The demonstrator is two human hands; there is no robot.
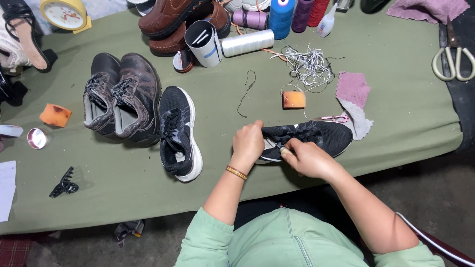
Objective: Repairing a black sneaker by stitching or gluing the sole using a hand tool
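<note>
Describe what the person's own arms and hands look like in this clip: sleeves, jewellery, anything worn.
Both arms are bare from the elbow down, with light green sleeves pushed up. The left hand has a narrow gold-coloured bracelet at the wrist. The right hand shows no glove, watch or band.

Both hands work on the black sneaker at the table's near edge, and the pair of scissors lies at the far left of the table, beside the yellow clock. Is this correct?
Not quite. The head view shows both hands, left hand and right hand, on the black sneaker at the near edge, but the scissors lie at the far right of the table. The yellow clock is at the far left.
</note>
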